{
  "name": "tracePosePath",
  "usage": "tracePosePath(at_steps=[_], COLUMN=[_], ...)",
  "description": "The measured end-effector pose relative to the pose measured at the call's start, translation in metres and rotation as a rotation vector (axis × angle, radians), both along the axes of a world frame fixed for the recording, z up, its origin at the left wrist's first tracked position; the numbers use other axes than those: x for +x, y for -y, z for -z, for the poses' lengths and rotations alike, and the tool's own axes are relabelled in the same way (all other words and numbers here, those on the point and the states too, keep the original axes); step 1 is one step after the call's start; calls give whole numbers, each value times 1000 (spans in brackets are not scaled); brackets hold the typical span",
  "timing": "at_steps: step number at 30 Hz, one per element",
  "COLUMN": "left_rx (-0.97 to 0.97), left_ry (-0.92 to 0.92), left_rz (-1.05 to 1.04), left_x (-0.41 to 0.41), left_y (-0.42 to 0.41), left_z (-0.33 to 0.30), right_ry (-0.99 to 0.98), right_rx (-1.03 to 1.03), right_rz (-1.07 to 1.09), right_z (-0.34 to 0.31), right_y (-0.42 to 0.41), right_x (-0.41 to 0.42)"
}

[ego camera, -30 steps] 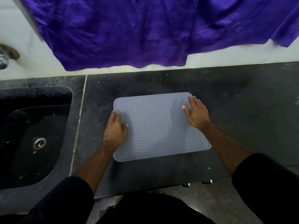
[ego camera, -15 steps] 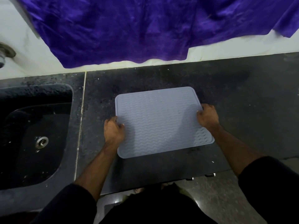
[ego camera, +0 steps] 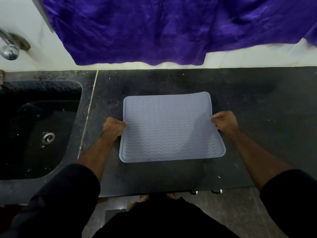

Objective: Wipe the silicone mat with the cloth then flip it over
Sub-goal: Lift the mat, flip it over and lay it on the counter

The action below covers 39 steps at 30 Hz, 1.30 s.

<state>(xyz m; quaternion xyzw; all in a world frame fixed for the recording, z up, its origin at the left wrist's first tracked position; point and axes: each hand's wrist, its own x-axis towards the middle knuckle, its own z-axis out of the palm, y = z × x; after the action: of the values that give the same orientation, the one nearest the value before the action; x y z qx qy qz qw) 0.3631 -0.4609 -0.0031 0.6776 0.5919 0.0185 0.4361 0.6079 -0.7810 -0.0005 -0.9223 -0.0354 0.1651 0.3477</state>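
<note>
The mat point(ego camera: 169, 127), pale grey-blue with a wavy ribbed pattern and a raised rim, is over the middle of the dark desk point(ego camera: 257, 103), just right of the seam that borders the sink point(ego camera: 39, 127). The left hand point(ego camera: 114, 126) grips the mat's left edge, fingers curled round it, knuckles up. The right hand point(ego camera: 223, 121) grips the right edge the same way. Each grip is closed on the mat at about the middle of its side. The mat bows between the hands: the sides where they hold it are drawn in, and the near corners flare wider. Whether its near edge touches the desk I cannot tell.

A purple cloth point(ego camera: 137, 30) hangs down the pale wall behind the desk, its lower hem ending just above the desk's back edge, well apart from the mat. A metal tap point(ego camera: 10, 48) shows at the far left above the sink, and a drain point(ego camera: 48, 137) sits in the sink's floor. Both forearms are bare, with dark sleeves point(ego camera: 68, 191) pushed up near the elbows.
</note>
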Motion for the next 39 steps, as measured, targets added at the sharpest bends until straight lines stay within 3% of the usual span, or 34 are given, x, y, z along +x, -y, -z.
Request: tracePosePath(at_steps=[8,15,39], left_rx=[-138,-193,-154], left_ry=[442,569,528], left_rz=[66,128,131], left_x=[32,81,101], left_y=[39,97,109], left_z=[-52,-75,-84], right_ry=[-63,-45,17], right_rx=[343,491,526], right_rz=[-79,-168,-261], right_z=[-51,-78,-66], right_y=[-51,-99,-104], right_x=[-22,-58,-70])
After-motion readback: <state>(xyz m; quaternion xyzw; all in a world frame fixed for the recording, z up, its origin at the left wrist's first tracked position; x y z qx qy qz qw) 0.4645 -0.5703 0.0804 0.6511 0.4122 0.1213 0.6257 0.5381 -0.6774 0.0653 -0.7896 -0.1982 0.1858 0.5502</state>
